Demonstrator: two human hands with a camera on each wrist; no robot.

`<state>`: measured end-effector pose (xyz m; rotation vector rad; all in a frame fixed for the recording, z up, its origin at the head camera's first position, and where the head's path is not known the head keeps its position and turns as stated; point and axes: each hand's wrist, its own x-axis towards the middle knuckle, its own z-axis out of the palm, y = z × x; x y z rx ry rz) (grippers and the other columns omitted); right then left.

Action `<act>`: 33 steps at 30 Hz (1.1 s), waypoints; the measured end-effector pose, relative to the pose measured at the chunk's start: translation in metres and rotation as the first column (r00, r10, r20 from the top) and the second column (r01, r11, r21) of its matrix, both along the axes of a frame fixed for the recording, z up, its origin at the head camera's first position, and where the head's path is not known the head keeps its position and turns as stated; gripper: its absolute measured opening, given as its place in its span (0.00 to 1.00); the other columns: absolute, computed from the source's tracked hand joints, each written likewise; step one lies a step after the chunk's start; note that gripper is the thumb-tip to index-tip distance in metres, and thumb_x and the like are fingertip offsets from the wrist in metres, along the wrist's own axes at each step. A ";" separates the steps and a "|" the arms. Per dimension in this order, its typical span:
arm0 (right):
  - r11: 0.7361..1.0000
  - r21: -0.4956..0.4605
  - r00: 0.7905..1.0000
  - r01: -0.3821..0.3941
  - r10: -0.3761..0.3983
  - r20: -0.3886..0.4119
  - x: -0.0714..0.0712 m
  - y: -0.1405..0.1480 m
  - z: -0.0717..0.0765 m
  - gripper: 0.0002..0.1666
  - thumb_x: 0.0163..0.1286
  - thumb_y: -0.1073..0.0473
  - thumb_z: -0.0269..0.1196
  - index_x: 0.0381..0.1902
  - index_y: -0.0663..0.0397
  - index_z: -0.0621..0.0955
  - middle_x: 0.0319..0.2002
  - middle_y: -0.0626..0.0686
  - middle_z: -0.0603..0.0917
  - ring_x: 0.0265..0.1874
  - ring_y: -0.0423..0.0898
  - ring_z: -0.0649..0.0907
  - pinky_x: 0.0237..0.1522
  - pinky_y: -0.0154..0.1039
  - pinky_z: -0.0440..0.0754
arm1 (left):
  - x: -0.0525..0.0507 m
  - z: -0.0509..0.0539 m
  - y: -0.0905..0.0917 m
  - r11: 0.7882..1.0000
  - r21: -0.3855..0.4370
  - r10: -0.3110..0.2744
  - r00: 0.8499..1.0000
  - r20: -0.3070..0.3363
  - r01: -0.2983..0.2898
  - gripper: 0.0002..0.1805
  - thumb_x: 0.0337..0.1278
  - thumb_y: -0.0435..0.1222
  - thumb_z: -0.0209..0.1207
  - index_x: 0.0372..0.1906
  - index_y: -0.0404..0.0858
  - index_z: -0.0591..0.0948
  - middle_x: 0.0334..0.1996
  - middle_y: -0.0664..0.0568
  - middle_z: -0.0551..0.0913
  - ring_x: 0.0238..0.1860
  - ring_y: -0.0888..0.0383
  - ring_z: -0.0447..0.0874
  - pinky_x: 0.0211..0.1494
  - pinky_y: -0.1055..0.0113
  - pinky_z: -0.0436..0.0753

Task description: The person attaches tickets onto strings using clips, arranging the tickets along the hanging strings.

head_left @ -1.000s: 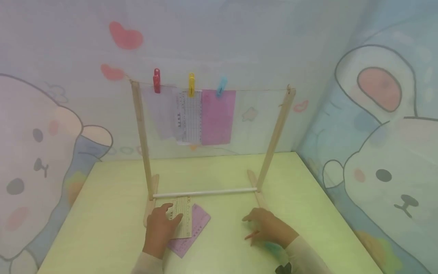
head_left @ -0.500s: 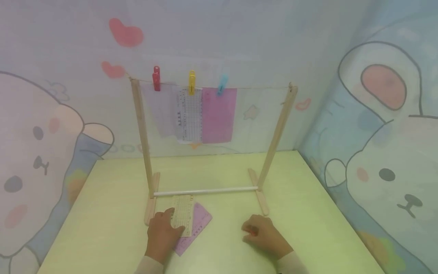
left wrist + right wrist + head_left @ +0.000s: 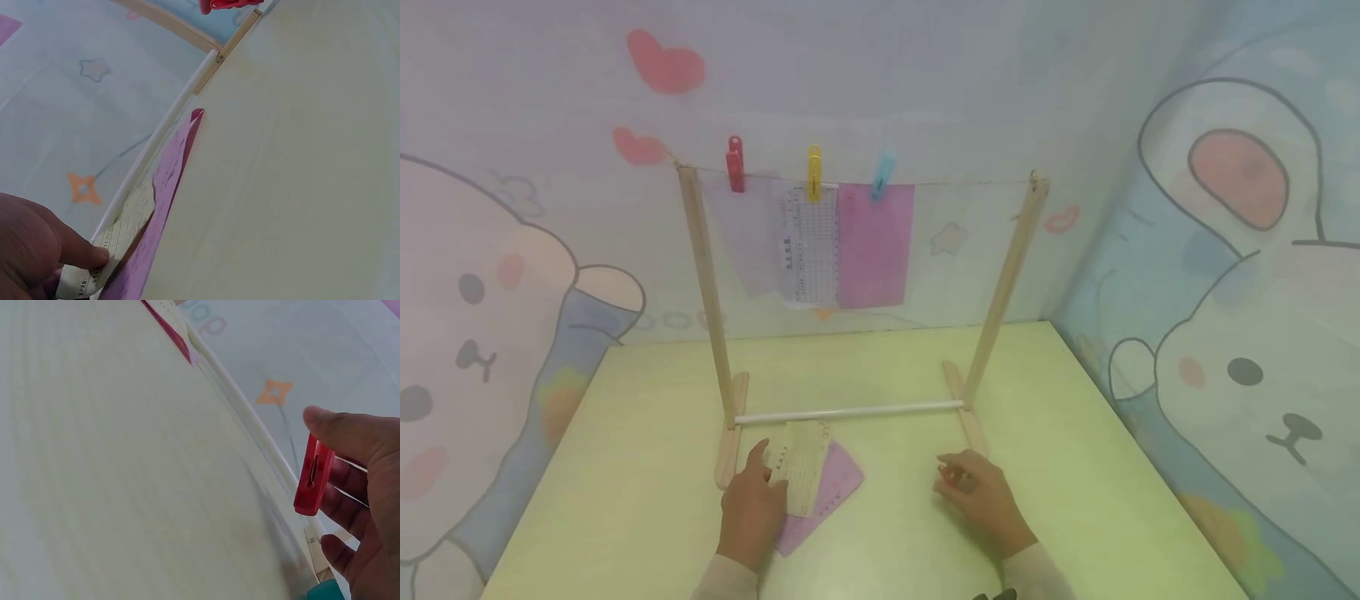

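Head view: a pale yellow-green tabletop [image 3: 887,367] meets a printed backdrop [image 3: 985,108] bearing pink hearts [image 3: 666,62], a star outline [image 3: 950,239] and, at each side, a large white cartoon animal [image 3: 1210,317]. On the tabletop stands a wooden frame [image 3: 1006,292], its posts joined low down by a white rod [image 3: 850,412] and high up by a thin string [image 3: 970,182]. Clipped along the string, from left to right: a pale lilac sheet [image 3: 745,250] under a red peg [image 3: 735,165], a white gridded sheet [image 3: 816,246] under a yellow peg [image 3: 814,173], and a pink sheet [image 3: 876,250] under a blue peg [image 3: 882,175]. Left hand [image 3: 752,512]: thumb and fingers pinch the edge of a cream printed slip [image 3: 807,467], which partly covers a purple slip [image 3: 829,504] on the tabletop, in front of the rod. The frame's left foot [image 3: 727,454] lies near this hand. Right hand [image 3: 987,500]: thumb and fingers grip a red clothespin [image 3: 314,475], well apart from both slips. A teal object [image 3: 326,590] (cut off by the lower edge of the right wrist view, kind unclear) appears below that hand. Writing: rows of print mark the gridded sheet and both slips, too small to read.
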<state>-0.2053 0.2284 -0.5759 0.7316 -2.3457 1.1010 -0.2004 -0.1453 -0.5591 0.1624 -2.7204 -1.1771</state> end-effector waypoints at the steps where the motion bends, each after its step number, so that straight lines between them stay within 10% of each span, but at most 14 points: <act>1: 1.000 -0.001 1.000 -0.002 0.002 -0.018 -0.001 0.000 0.000 0.19 0.58 0.67 0.77 0.48 0.58 0.86 0.36 0.40 0.85 0.33 0.37 0.84 0.37 0.35 0.84 | 0.001 0.000 0.000 1.000 0.013 0.002 1.000 0.000 -0.002 0.36 0.62 0.31 0.64 0.75 0.34 0.67 0.45 0.38 0.86 0.32 0.49 0.85 0.38 0.50 0.84; 6: 0.999 0.011 0.999 0.032 -0.032 -0.012 -0.001 0.000 0.002 0.19 0.57 0.66 0.77 0.47 0.58 0.86 0.36 0.42 0.86 0.34 0.37 0.84 0.38 0.35 0.84 | 0.004 0.006 0.000 0.999 0.036 0.013 0.999 -0.041 -0.012 0.16 0.69 0.33 0.59 0.57 0.33 0.83 0.50 0.38 0.88 0.50 0.38 0.87 0.54 0.39 0.82; 10: 0.998 0.007 0.998 0.063 -0.063 0.007 0.001 -0.001 0.005 0.18 0.58 0.65 0.77 0.47 0.55 0.86 0.37 0.41 0.86 0.36 0.37 0.84 0.38 0.36 0.85 | 0.004 0.007 -0.003 0.998 0.060 0.025 0.997 -0.066 -0.021 0.12 0.73 0.36 0.56 0.47 0.35 0.87 0.44 0.45 0.90 0.44 0.45 0.88 0.52 0.44 0.84; 18: 0.996 -0.055 0.995 0.072 -0.068 0.070 0.007 -0.002 0.007 0.18 0.59 0.64 0.77 0.47 0.55 0.86 0.38 0.42 0.88 0.36 0.37 0.85 0.40 0.38 0.86 | 0.003 0.004 -0.006 0.997 0.079 0.032 0.991 -0.131 -0.022 0.14 0.76 0.40 0.57 0.49 0.35 0.88 0.45 0.45 0.90 0.47 0.44 0.89 0.56 0.44 0.84; 24: 0.993 -0.091 0.990 0.081 -0.069 0.126 0.010 -0.004 0.012 0.16 0.60 0.65 0.76 0.46 0.54 0.86 0.38 0.42 0.88 0.36 0.38 0.85 0.41 0.37 0.85 | 0.004 0.003 -0.006 0.995 0.101 0.025 0.957 -0.288 0.005 0.11 0.74 0.39 0.61 0.46 0.37 0.89 0.41 0.47 0.90 0.45 0.45 0.88 0.53 0.46 0.84; 33: 0.990 -0.114 0.986 0.086 -0.068 0.153 0.011 -0.005 0.012 0.16 0.62 0.62 0.76 0.47 0.54 0.86 0.39 0.42 0.90 0.38 0.42 0.87 0.41 0.38 0.86 | 0.002 0.004 -0.004 0.987 0.160 0.066 0.960 -0.274 -0.022 0.11 0.74 0.40 0.60 0.49 0.40 0.88 0.44 0.50 0.90 0.47 0.50 0.87 0.53 0.49 0.84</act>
